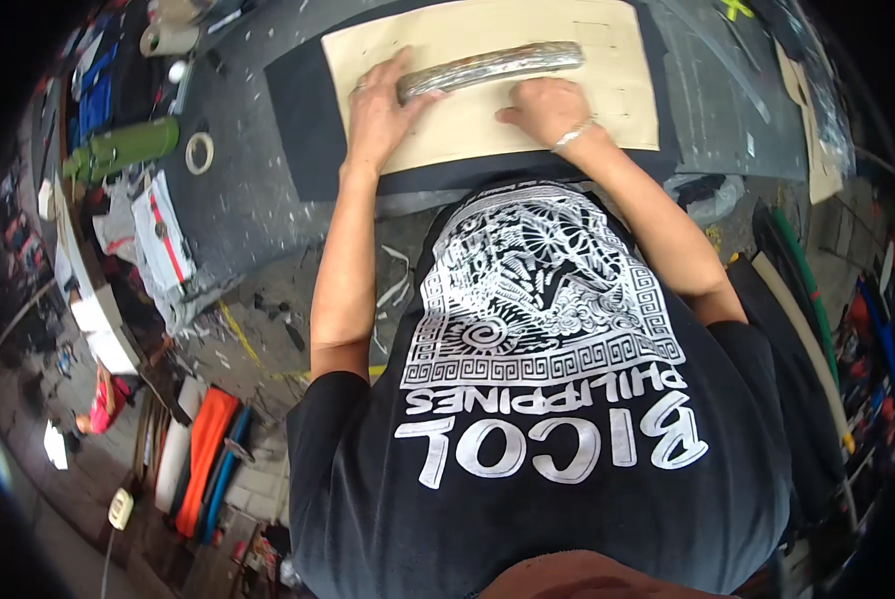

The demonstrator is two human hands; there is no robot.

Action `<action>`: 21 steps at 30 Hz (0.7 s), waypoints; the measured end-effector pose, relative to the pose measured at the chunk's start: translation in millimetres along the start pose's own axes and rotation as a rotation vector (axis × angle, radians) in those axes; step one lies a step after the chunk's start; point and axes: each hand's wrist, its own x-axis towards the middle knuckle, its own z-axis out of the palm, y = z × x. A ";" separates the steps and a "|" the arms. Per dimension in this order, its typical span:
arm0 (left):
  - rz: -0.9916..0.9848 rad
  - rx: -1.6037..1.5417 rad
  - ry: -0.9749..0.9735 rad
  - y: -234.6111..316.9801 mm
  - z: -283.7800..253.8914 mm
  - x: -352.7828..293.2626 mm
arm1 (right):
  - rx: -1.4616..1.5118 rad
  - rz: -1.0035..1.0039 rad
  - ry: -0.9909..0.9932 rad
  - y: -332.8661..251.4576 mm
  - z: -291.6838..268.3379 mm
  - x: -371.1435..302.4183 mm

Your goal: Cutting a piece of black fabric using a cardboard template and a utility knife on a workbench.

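Layering appears complete: the tan sheet overlies the black sheet on the worktop; margins remain uncut. The left hand spreads against the silvery bar; the right hand, apart, curls, contents hidden.

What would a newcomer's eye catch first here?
The black shirt with white print, filling the lower middle. Above it, a shiny bar lies on a cream sheet, left hand at its left end, right hand just below it. At lower left, a bright orange roll.

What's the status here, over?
Left hand spread at left end of wrapped bar. Right hand curled nearby, contents hidden. Bar covers part of tan sheet.
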 end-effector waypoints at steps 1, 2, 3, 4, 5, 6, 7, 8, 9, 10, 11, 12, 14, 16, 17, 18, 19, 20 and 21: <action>-0.027 0.019 0.101 -4.0 -15.6 -14.7 | 0.074 0.075 -0.061 6.7 -1.7 -2.0; -0.233 -0.075 0.119 -14.2 -31.6 -33.5 | 0.145 0.141 -0.123 8.3 -9.0 -5.0; -0.435 -0.174 0.142 -29.0 -44.1 -52.1 | 0.218 0.118 -0.034 12.6 -9.5 -13.0; -0.510 -0.012 0.187 -46.0 -53.4 -71.6 | 0.222 0.090 -0.047 12.6 -7.9 -19.1; -0.621 -0.104 0.227 -55.6 -59.5 -91.5 | 0.290 0.077 0.005 11.1 -9.0 -26.3; -0.712 -0.175 0.256 -56.8 -62.7 -107.8 | 0.357 0.068 0.054 5.4 -11.3 -32.5; -0.802 -0.250 0.286 -58.6 -64.6 -121.0 | 0.335 0.031 -0.001 0.0 -15.6 -35.4; -0.844 -0.298 0.269 -56.8 -68.2 -129.5 | 0.333 0.013 -0.018 -3.3 -18.6 -37.2; -0.865 -0.301 0.281 -52.4 -67.5 -138.9 | 0.357 0.019 -0.106 -5.3 -21.0 -38.4; -0.799 -0.079 0.311 -46.5 -65.7 -148.4 | 0.377 0.027 -0.193 -6.5 -25.1 -39.1; -0.727 0.145 0.335 -41.2 -66.4 -154.2 | 0.398 0.034 -0.286 -6.3 -33.7 -37.4; -0.747 0.142 0.346 -39.2 -67.3 -158.1 | 0.388 0.017 -0.298 -1.5 -32.8 -36.5; -0.458 0.207 0.236 -36.7 -67.5 -164.9 | 0.394 0.019 -0.284 10.2 -31.2 -34.7; -0.408 0.192 0.198 -35.0 -65.5 -168.5 | 0.366 0.034 -0.317 15.6 -31.9 -32.2; -0.408 0.207 0.242 -30.5 -65.2 -169.2 | 0.339 0.040 -0.339 16.6 -32.8 -31.3; -0.494 0.166 0.373 -42.2 -64.5 -171.0 | 0.314 0.045 -0.356 15.3 -33.2 -29.1; -0.671 0.170 0.506 -59.6 -64.1 -176.3 | 0.304 0.031 -0.362 13.0 -31.9 -27.0; -0.758 0.101 0.515 -74.4 -67.0 -176.7 | 0.283 0.030 -0.352 11.3 -29.9 -25.5; -0.842 0.029 0.518 -72.8 -74.1 -169.0 | 0.263 0.035 -0.343 11.4 -30.5 -24.5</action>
